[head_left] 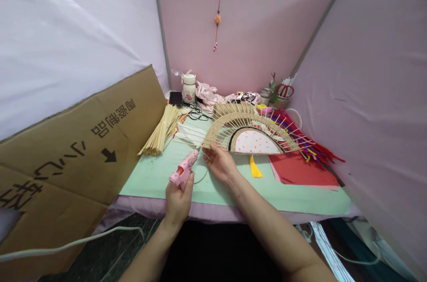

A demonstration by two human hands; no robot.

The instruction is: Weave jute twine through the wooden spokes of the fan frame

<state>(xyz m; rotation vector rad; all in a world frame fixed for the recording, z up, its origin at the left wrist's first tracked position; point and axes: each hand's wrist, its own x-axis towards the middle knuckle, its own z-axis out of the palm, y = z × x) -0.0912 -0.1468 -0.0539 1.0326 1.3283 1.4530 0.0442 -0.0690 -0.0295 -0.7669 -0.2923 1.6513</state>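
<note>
My left hand point(177, 204) is wrapped round the grip of a pink hot glue gun point(184, 167), its nozzle pointing up toward the left end of a half-round stick fan point(217, 127). My right hand point(220, 164) grips that lower left end, with the fingertips partly hidden by the fan. A woven twine band crosses the fan's thin wooden sticks, which spread outward past it. At its centre is a white half-circle panel point(256, 142) with small pink marks and a dark border. Below the panel hangs a yellow tassel point(255, 169).
A bundle of wooden sticks point(163, 130) lies left on the green mat point(216, 193). Red paper sheets point(305, 171) and colourful pipe cleaners point(316, 151) are at right. Behind stand a white bottle point(189, 88) and red-handled scissors point(285, 90). A cardboard panel point(80, 148) leans left.
</note>
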